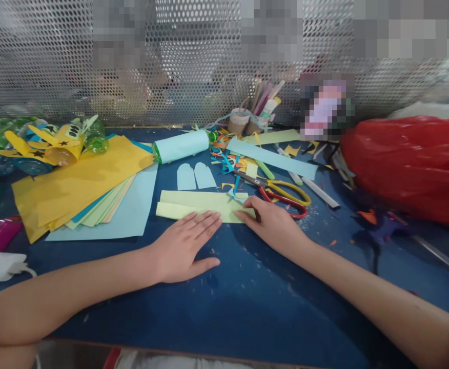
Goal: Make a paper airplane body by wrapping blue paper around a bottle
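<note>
A pale green paper strip, folded lengthwise, lies on the blue table in front of me. My left hand rests flat on its lower edge, fingers stretched out and thumb apart. At the strip's right end, my right hand has thumb and forefinger closed on the paper. Just beyond the strip lie two light blue round-topped paper pieces. Scissors with red and yellow handles lie close to my right hand. Behind them is a green bottle wrapped in light blue paper.
Stacked coloured paper covers the left side, with a yellow paper craft behind. Paper scraps and a light blue strip lie beyond the scissors. A red plastic bag bulges at right. A perforated metal panel stands behind.
</note>
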Demonstrator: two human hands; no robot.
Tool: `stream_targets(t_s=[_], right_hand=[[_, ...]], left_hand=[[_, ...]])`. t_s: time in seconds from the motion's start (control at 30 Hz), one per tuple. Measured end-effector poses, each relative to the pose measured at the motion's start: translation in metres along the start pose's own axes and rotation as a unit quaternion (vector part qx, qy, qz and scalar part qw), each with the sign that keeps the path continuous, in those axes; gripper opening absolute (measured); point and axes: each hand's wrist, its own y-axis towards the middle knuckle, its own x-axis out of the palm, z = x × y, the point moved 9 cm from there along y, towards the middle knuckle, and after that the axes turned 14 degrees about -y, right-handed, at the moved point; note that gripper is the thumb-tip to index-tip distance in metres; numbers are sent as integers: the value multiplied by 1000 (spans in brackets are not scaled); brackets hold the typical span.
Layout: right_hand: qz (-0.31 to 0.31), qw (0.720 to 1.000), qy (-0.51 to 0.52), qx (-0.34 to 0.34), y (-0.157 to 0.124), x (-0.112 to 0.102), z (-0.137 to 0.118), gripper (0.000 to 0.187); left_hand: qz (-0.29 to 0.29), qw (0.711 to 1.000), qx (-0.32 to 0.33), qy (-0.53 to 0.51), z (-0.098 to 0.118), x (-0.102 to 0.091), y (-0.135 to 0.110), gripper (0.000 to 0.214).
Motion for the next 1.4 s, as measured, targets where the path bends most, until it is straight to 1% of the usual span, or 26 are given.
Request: stream_targets(t_s=[0.13, 0.2, 0.23, 0.33, 0.4, 0.5, 0.57, 0.7, 0.97, 1.13, 1.27, 1.4], right_hand=[[4, 1000, 2, -3, 0, 1, 1, 14], [31, 999, 2, -15, -2, -4, -1, 15], [55, 998, -7, -28, -3, -9, -4, 17], [139, 983, -75, -93, -12, -28, -21, 25], [172, 967, -116, -152, -19, -35, -36, 25], [165, 950, -118, -236, -28, -35, -53, 23], [153, 946, -108, -264, -30, -33, -58, 23], [154, 941, -109, -281, -29, -33, -60, 22], [160, 925, -162, -303, -31, -33, -70, 17], [174, 918, -172, -311, -31, -36, -72, 19], [194, 911, -180, -316, -32, -41, -72, 23], [205, 907, -189, -315, -32, -45, -69, 29]], left_hand=[[20, 1000, 8, 6, 2, -3, -1, 71], [25, 1000, 8, 5, 2, -5, -1, 70], [28, 1000, 7, 4, 2, -5, -1, 70], [31, 1000, 4, 0, 3, -6, 0, 71], [30, 1000, 3, 0, 3, -6, 1, 71], [32, 999, 3, 6, 4, -6, 1, 72], [36, 999, 5, 11, 4, -6, 1, 72], [39, 999, 8, 16, 5, -6, 2, 74], [44, 999, 15, 15, 6, -6, 5, 72], [43, 999, 16, 28, 7, -7, 5, 71], [64, 997, 15, 41, 9, -11, 4, 70], [85, 993, 42, 72, 16, -17, 4, 70]])
